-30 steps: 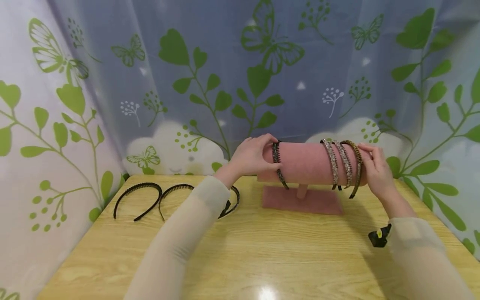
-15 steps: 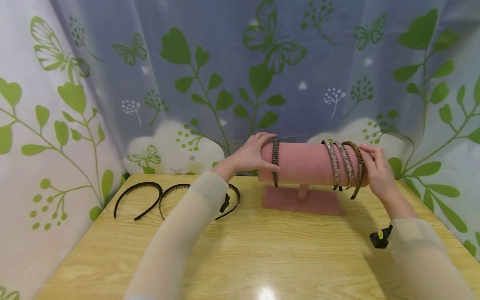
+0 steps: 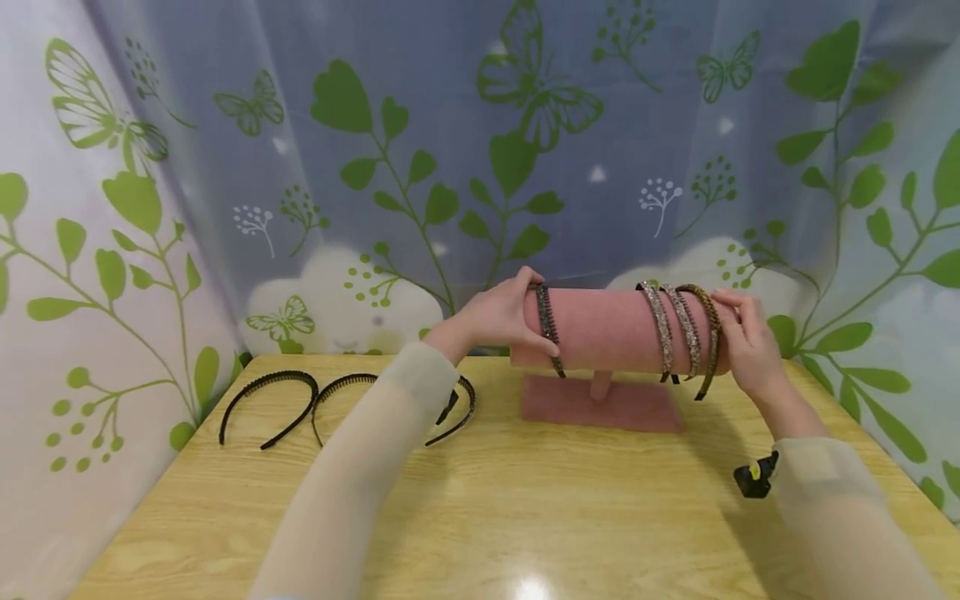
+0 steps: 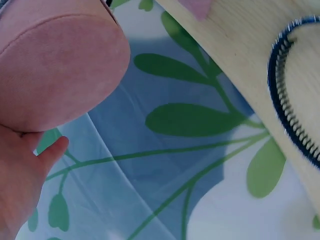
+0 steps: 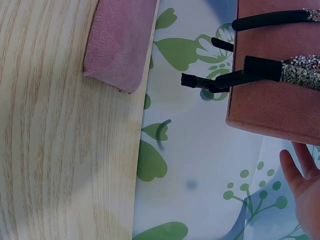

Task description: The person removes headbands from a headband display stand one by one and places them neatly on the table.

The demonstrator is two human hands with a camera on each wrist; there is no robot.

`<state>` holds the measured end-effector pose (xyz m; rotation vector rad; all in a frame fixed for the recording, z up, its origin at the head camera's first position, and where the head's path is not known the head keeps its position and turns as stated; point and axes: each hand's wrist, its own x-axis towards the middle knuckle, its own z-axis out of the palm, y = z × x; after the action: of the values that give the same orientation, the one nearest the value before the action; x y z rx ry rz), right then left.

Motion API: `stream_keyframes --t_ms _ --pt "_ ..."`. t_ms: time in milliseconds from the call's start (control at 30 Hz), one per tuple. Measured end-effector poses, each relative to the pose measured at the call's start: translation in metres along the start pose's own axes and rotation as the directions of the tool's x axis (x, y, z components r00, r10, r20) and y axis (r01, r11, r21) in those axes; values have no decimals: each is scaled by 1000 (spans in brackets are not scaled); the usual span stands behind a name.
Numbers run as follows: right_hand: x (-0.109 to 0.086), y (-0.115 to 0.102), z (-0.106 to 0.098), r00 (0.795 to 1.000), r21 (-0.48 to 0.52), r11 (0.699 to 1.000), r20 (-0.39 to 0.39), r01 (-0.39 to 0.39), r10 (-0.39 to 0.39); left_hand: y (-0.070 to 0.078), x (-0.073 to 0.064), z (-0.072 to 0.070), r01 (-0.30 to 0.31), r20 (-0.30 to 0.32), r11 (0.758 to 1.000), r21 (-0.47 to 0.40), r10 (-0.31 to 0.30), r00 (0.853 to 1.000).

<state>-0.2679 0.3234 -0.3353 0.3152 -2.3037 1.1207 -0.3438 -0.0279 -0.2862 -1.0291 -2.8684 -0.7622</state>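
In the head view, right of centre, your left hand [image 3: 491, 317] is holding the dark beaded headband [image 3: 547, 321] between spread thumb and fingers, around the pink display stand's [image 3: 607, 329] left end. Your right hand [image 3: 752, 346] is touching its other end, beside two silver headbands [image 3: 660, 329] and a gold headband [image 3: 711, 342]. In the left wrist view, a finger is extending at lower left. In the right wrist view, two fingers are standing apart, lower right; I can't tell whether the others are gripping.

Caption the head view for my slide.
Left grip on a dark headband, right grip at the opposite end of the pink stand.
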Motion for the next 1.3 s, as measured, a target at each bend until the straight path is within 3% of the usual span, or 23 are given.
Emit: stream_keyframes --t_ms 133,267,467,633,1000,1167,1300 --pt "-2 -1 1 1000 5 1000 1 -6 6 3 2 -1 -7 13 997 80 6 1000" --pt "-1 -2 0 1000 8 1000 -6 2 -2 3 4 -2 -13 8 998 68 13 1000" --pt "-1 -3 1 1000 10 1000 -7 5 -5 0 1 -1 17 1 1000 -20 -17 1000" --pt "-3 -2 2 1000 16 1000 -19 -1 1 -6 0 3 0 -22 994 -109 -2 1000" --pt "-2 1 5 1000 18 1000 -24 17 -16 -26 -14 10 17 -82 954 -299 -44 996" --pt "-2 1 4 1000 8 1000 -21 16 -16 -26 -13 13 16 -64 930 -366 -42 997" --pt "0 0 4 1000 7 1000 -23 11 -11 -26 -11 12 6 -84 929 -371 -41 996"
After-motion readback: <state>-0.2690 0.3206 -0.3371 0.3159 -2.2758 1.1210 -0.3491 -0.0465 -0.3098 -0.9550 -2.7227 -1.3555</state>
